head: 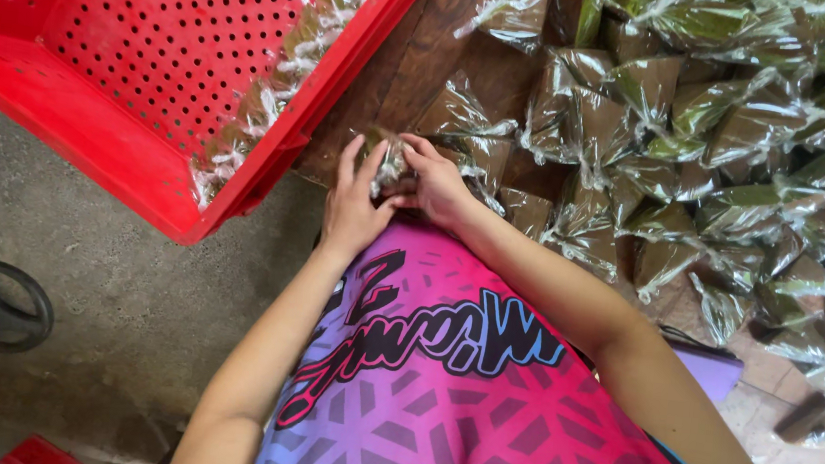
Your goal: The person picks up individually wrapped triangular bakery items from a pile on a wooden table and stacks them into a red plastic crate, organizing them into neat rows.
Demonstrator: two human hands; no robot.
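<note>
Both hands clasp one small plastic-wrapped packet [391,160] at the near edge of the wooden table [417,63], left hand [353,207] and right hand [437,184] pinching opposite sides, with the red perforated crate [150,50] lying leftward, nearer the left hand, and the packet heap [719,139] rightward

soft daylight, glare on plastic wrappers [740,121], mild blur.

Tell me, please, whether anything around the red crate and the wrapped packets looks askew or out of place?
The red perforated crate is tipped on its side, its few packets slumped along its lower wall. The other clear-wrapped packets lie in a loose heap on the wooden table. Both hands, left hand and right hand, hold one packet.
</note>
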